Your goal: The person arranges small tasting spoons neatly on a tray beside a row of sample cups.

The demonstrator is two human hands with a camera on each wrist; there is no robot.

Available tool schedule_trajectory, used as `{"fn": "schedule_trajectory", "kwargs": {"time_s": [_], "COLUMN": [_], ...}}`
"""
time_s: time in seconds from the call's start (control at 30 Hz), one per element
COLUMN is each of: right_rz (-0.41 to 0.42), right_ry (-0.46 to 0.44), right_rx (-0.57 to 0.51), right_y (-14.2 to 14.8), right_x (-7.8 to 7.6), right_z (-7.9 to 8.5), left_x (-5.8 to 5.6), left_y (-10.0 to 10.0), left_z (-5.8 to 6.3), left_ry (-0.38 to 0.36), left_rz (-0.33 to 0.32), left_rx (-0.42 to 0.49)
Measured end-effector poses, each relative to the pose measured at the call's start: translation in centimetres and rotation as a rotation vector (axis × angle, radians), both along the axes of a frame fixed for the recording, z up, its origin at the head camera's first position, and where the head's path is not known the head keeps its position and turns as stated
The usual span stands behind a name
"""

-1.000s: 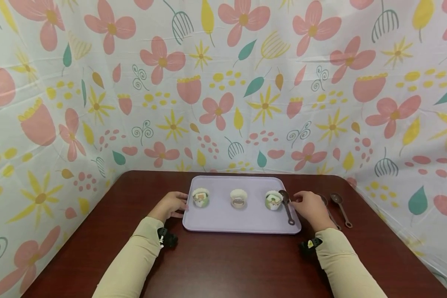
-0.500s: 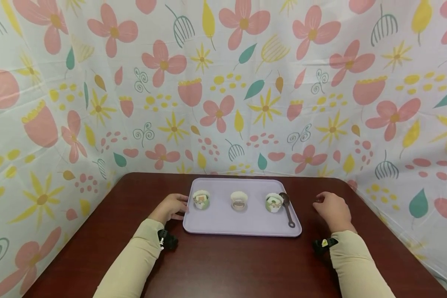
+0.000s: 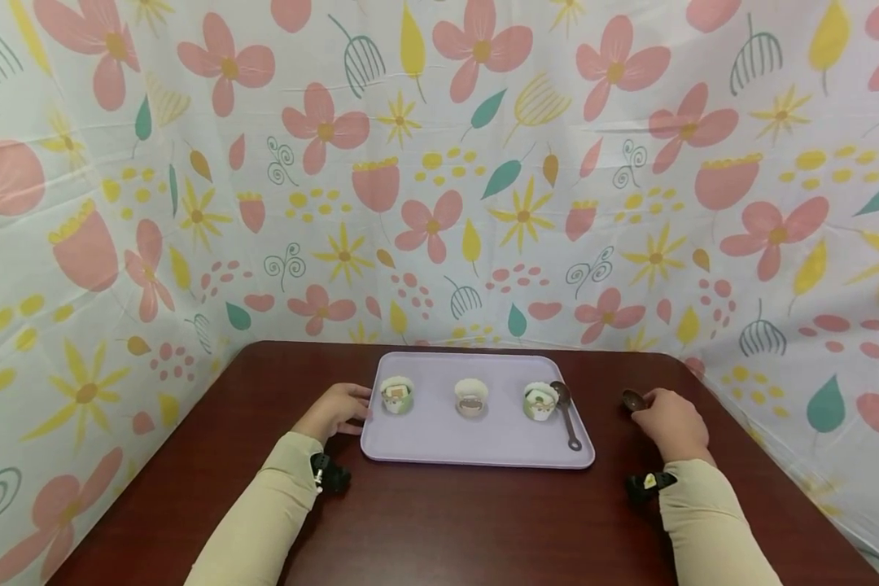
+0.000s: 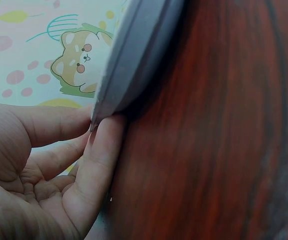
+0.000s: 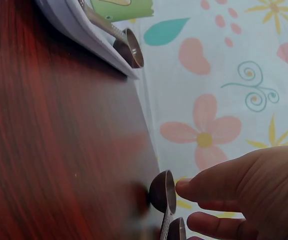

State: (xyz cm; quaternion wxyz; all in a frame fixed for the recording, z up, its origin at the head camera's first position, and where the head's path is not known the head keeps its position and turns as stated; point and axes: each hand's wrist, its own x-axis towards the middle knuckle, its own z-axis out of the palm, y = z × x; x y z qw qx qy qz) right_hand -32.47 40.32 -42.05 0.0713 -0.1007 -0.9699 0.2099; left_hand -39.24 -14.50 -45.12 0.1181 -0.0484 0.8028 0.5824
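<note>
My left hand (image 3: 337, 409) holds the left rim of a pale purple tray (image 3: 425, 448), its edge pinched between thumb and finger (image 4: 101, 145) in the left wrist view. Three small paper cups stand in a row on it: a left cup (image 3: 397, 396), a middle cup (image 3: 472, 399) and a right cup (image 3: 540, 402). A dark brown measuring spoon (image 3: 571, 427) lies beside the right cup. Right of the tray, my right hand (image 3: 674, 419) is over two more spoons. Its thumb is close by the bowl of one spoon (image 5: 160, 192); the second spoon (image 5: 178, 230) is partly hidden.
The dark red-brown table (image 3: 469, 529) extends around the tray. A flower-patterned cloth (image 3: 439, 244) hangs behind the table and along its left and right sides. A band with a small camera (image 3: 650, 483) sits on my right wrist.
My right hand has moved from the tray's right edge rightward to the loose spoons, leaving one spoon on the tray. My left hand stays at the tray's left rim.
</note>
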Motion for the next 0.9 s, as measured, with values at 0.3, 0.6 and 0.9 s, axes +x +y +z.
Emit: {"fn": "schedule_trajectory", "kwargs": {"time_s": [0.3,0.6,0.9], "right_rz": [-0.028,-0.033,0.009], "right_ry": [-0.057,-0.085,-0.099], "right_rx": [-0.019,-0.036,-0.029], "right_y": [0.3,0.6,0.5], "right_x": [0.5,0.5,0.2], "right_z": [0.4,0.1,-0.7], "left_x": [-0.3,-0.4,0.0], "left_y": [0.0,0.0,-0.1], "left_z": [0.3,0.2,0.1], "left_ry": [-0.001,-0.004,-0.011], "left_rz": [-0.005,-0.016,0.000], "left_rx": [0.026,0.040,0.039]}}
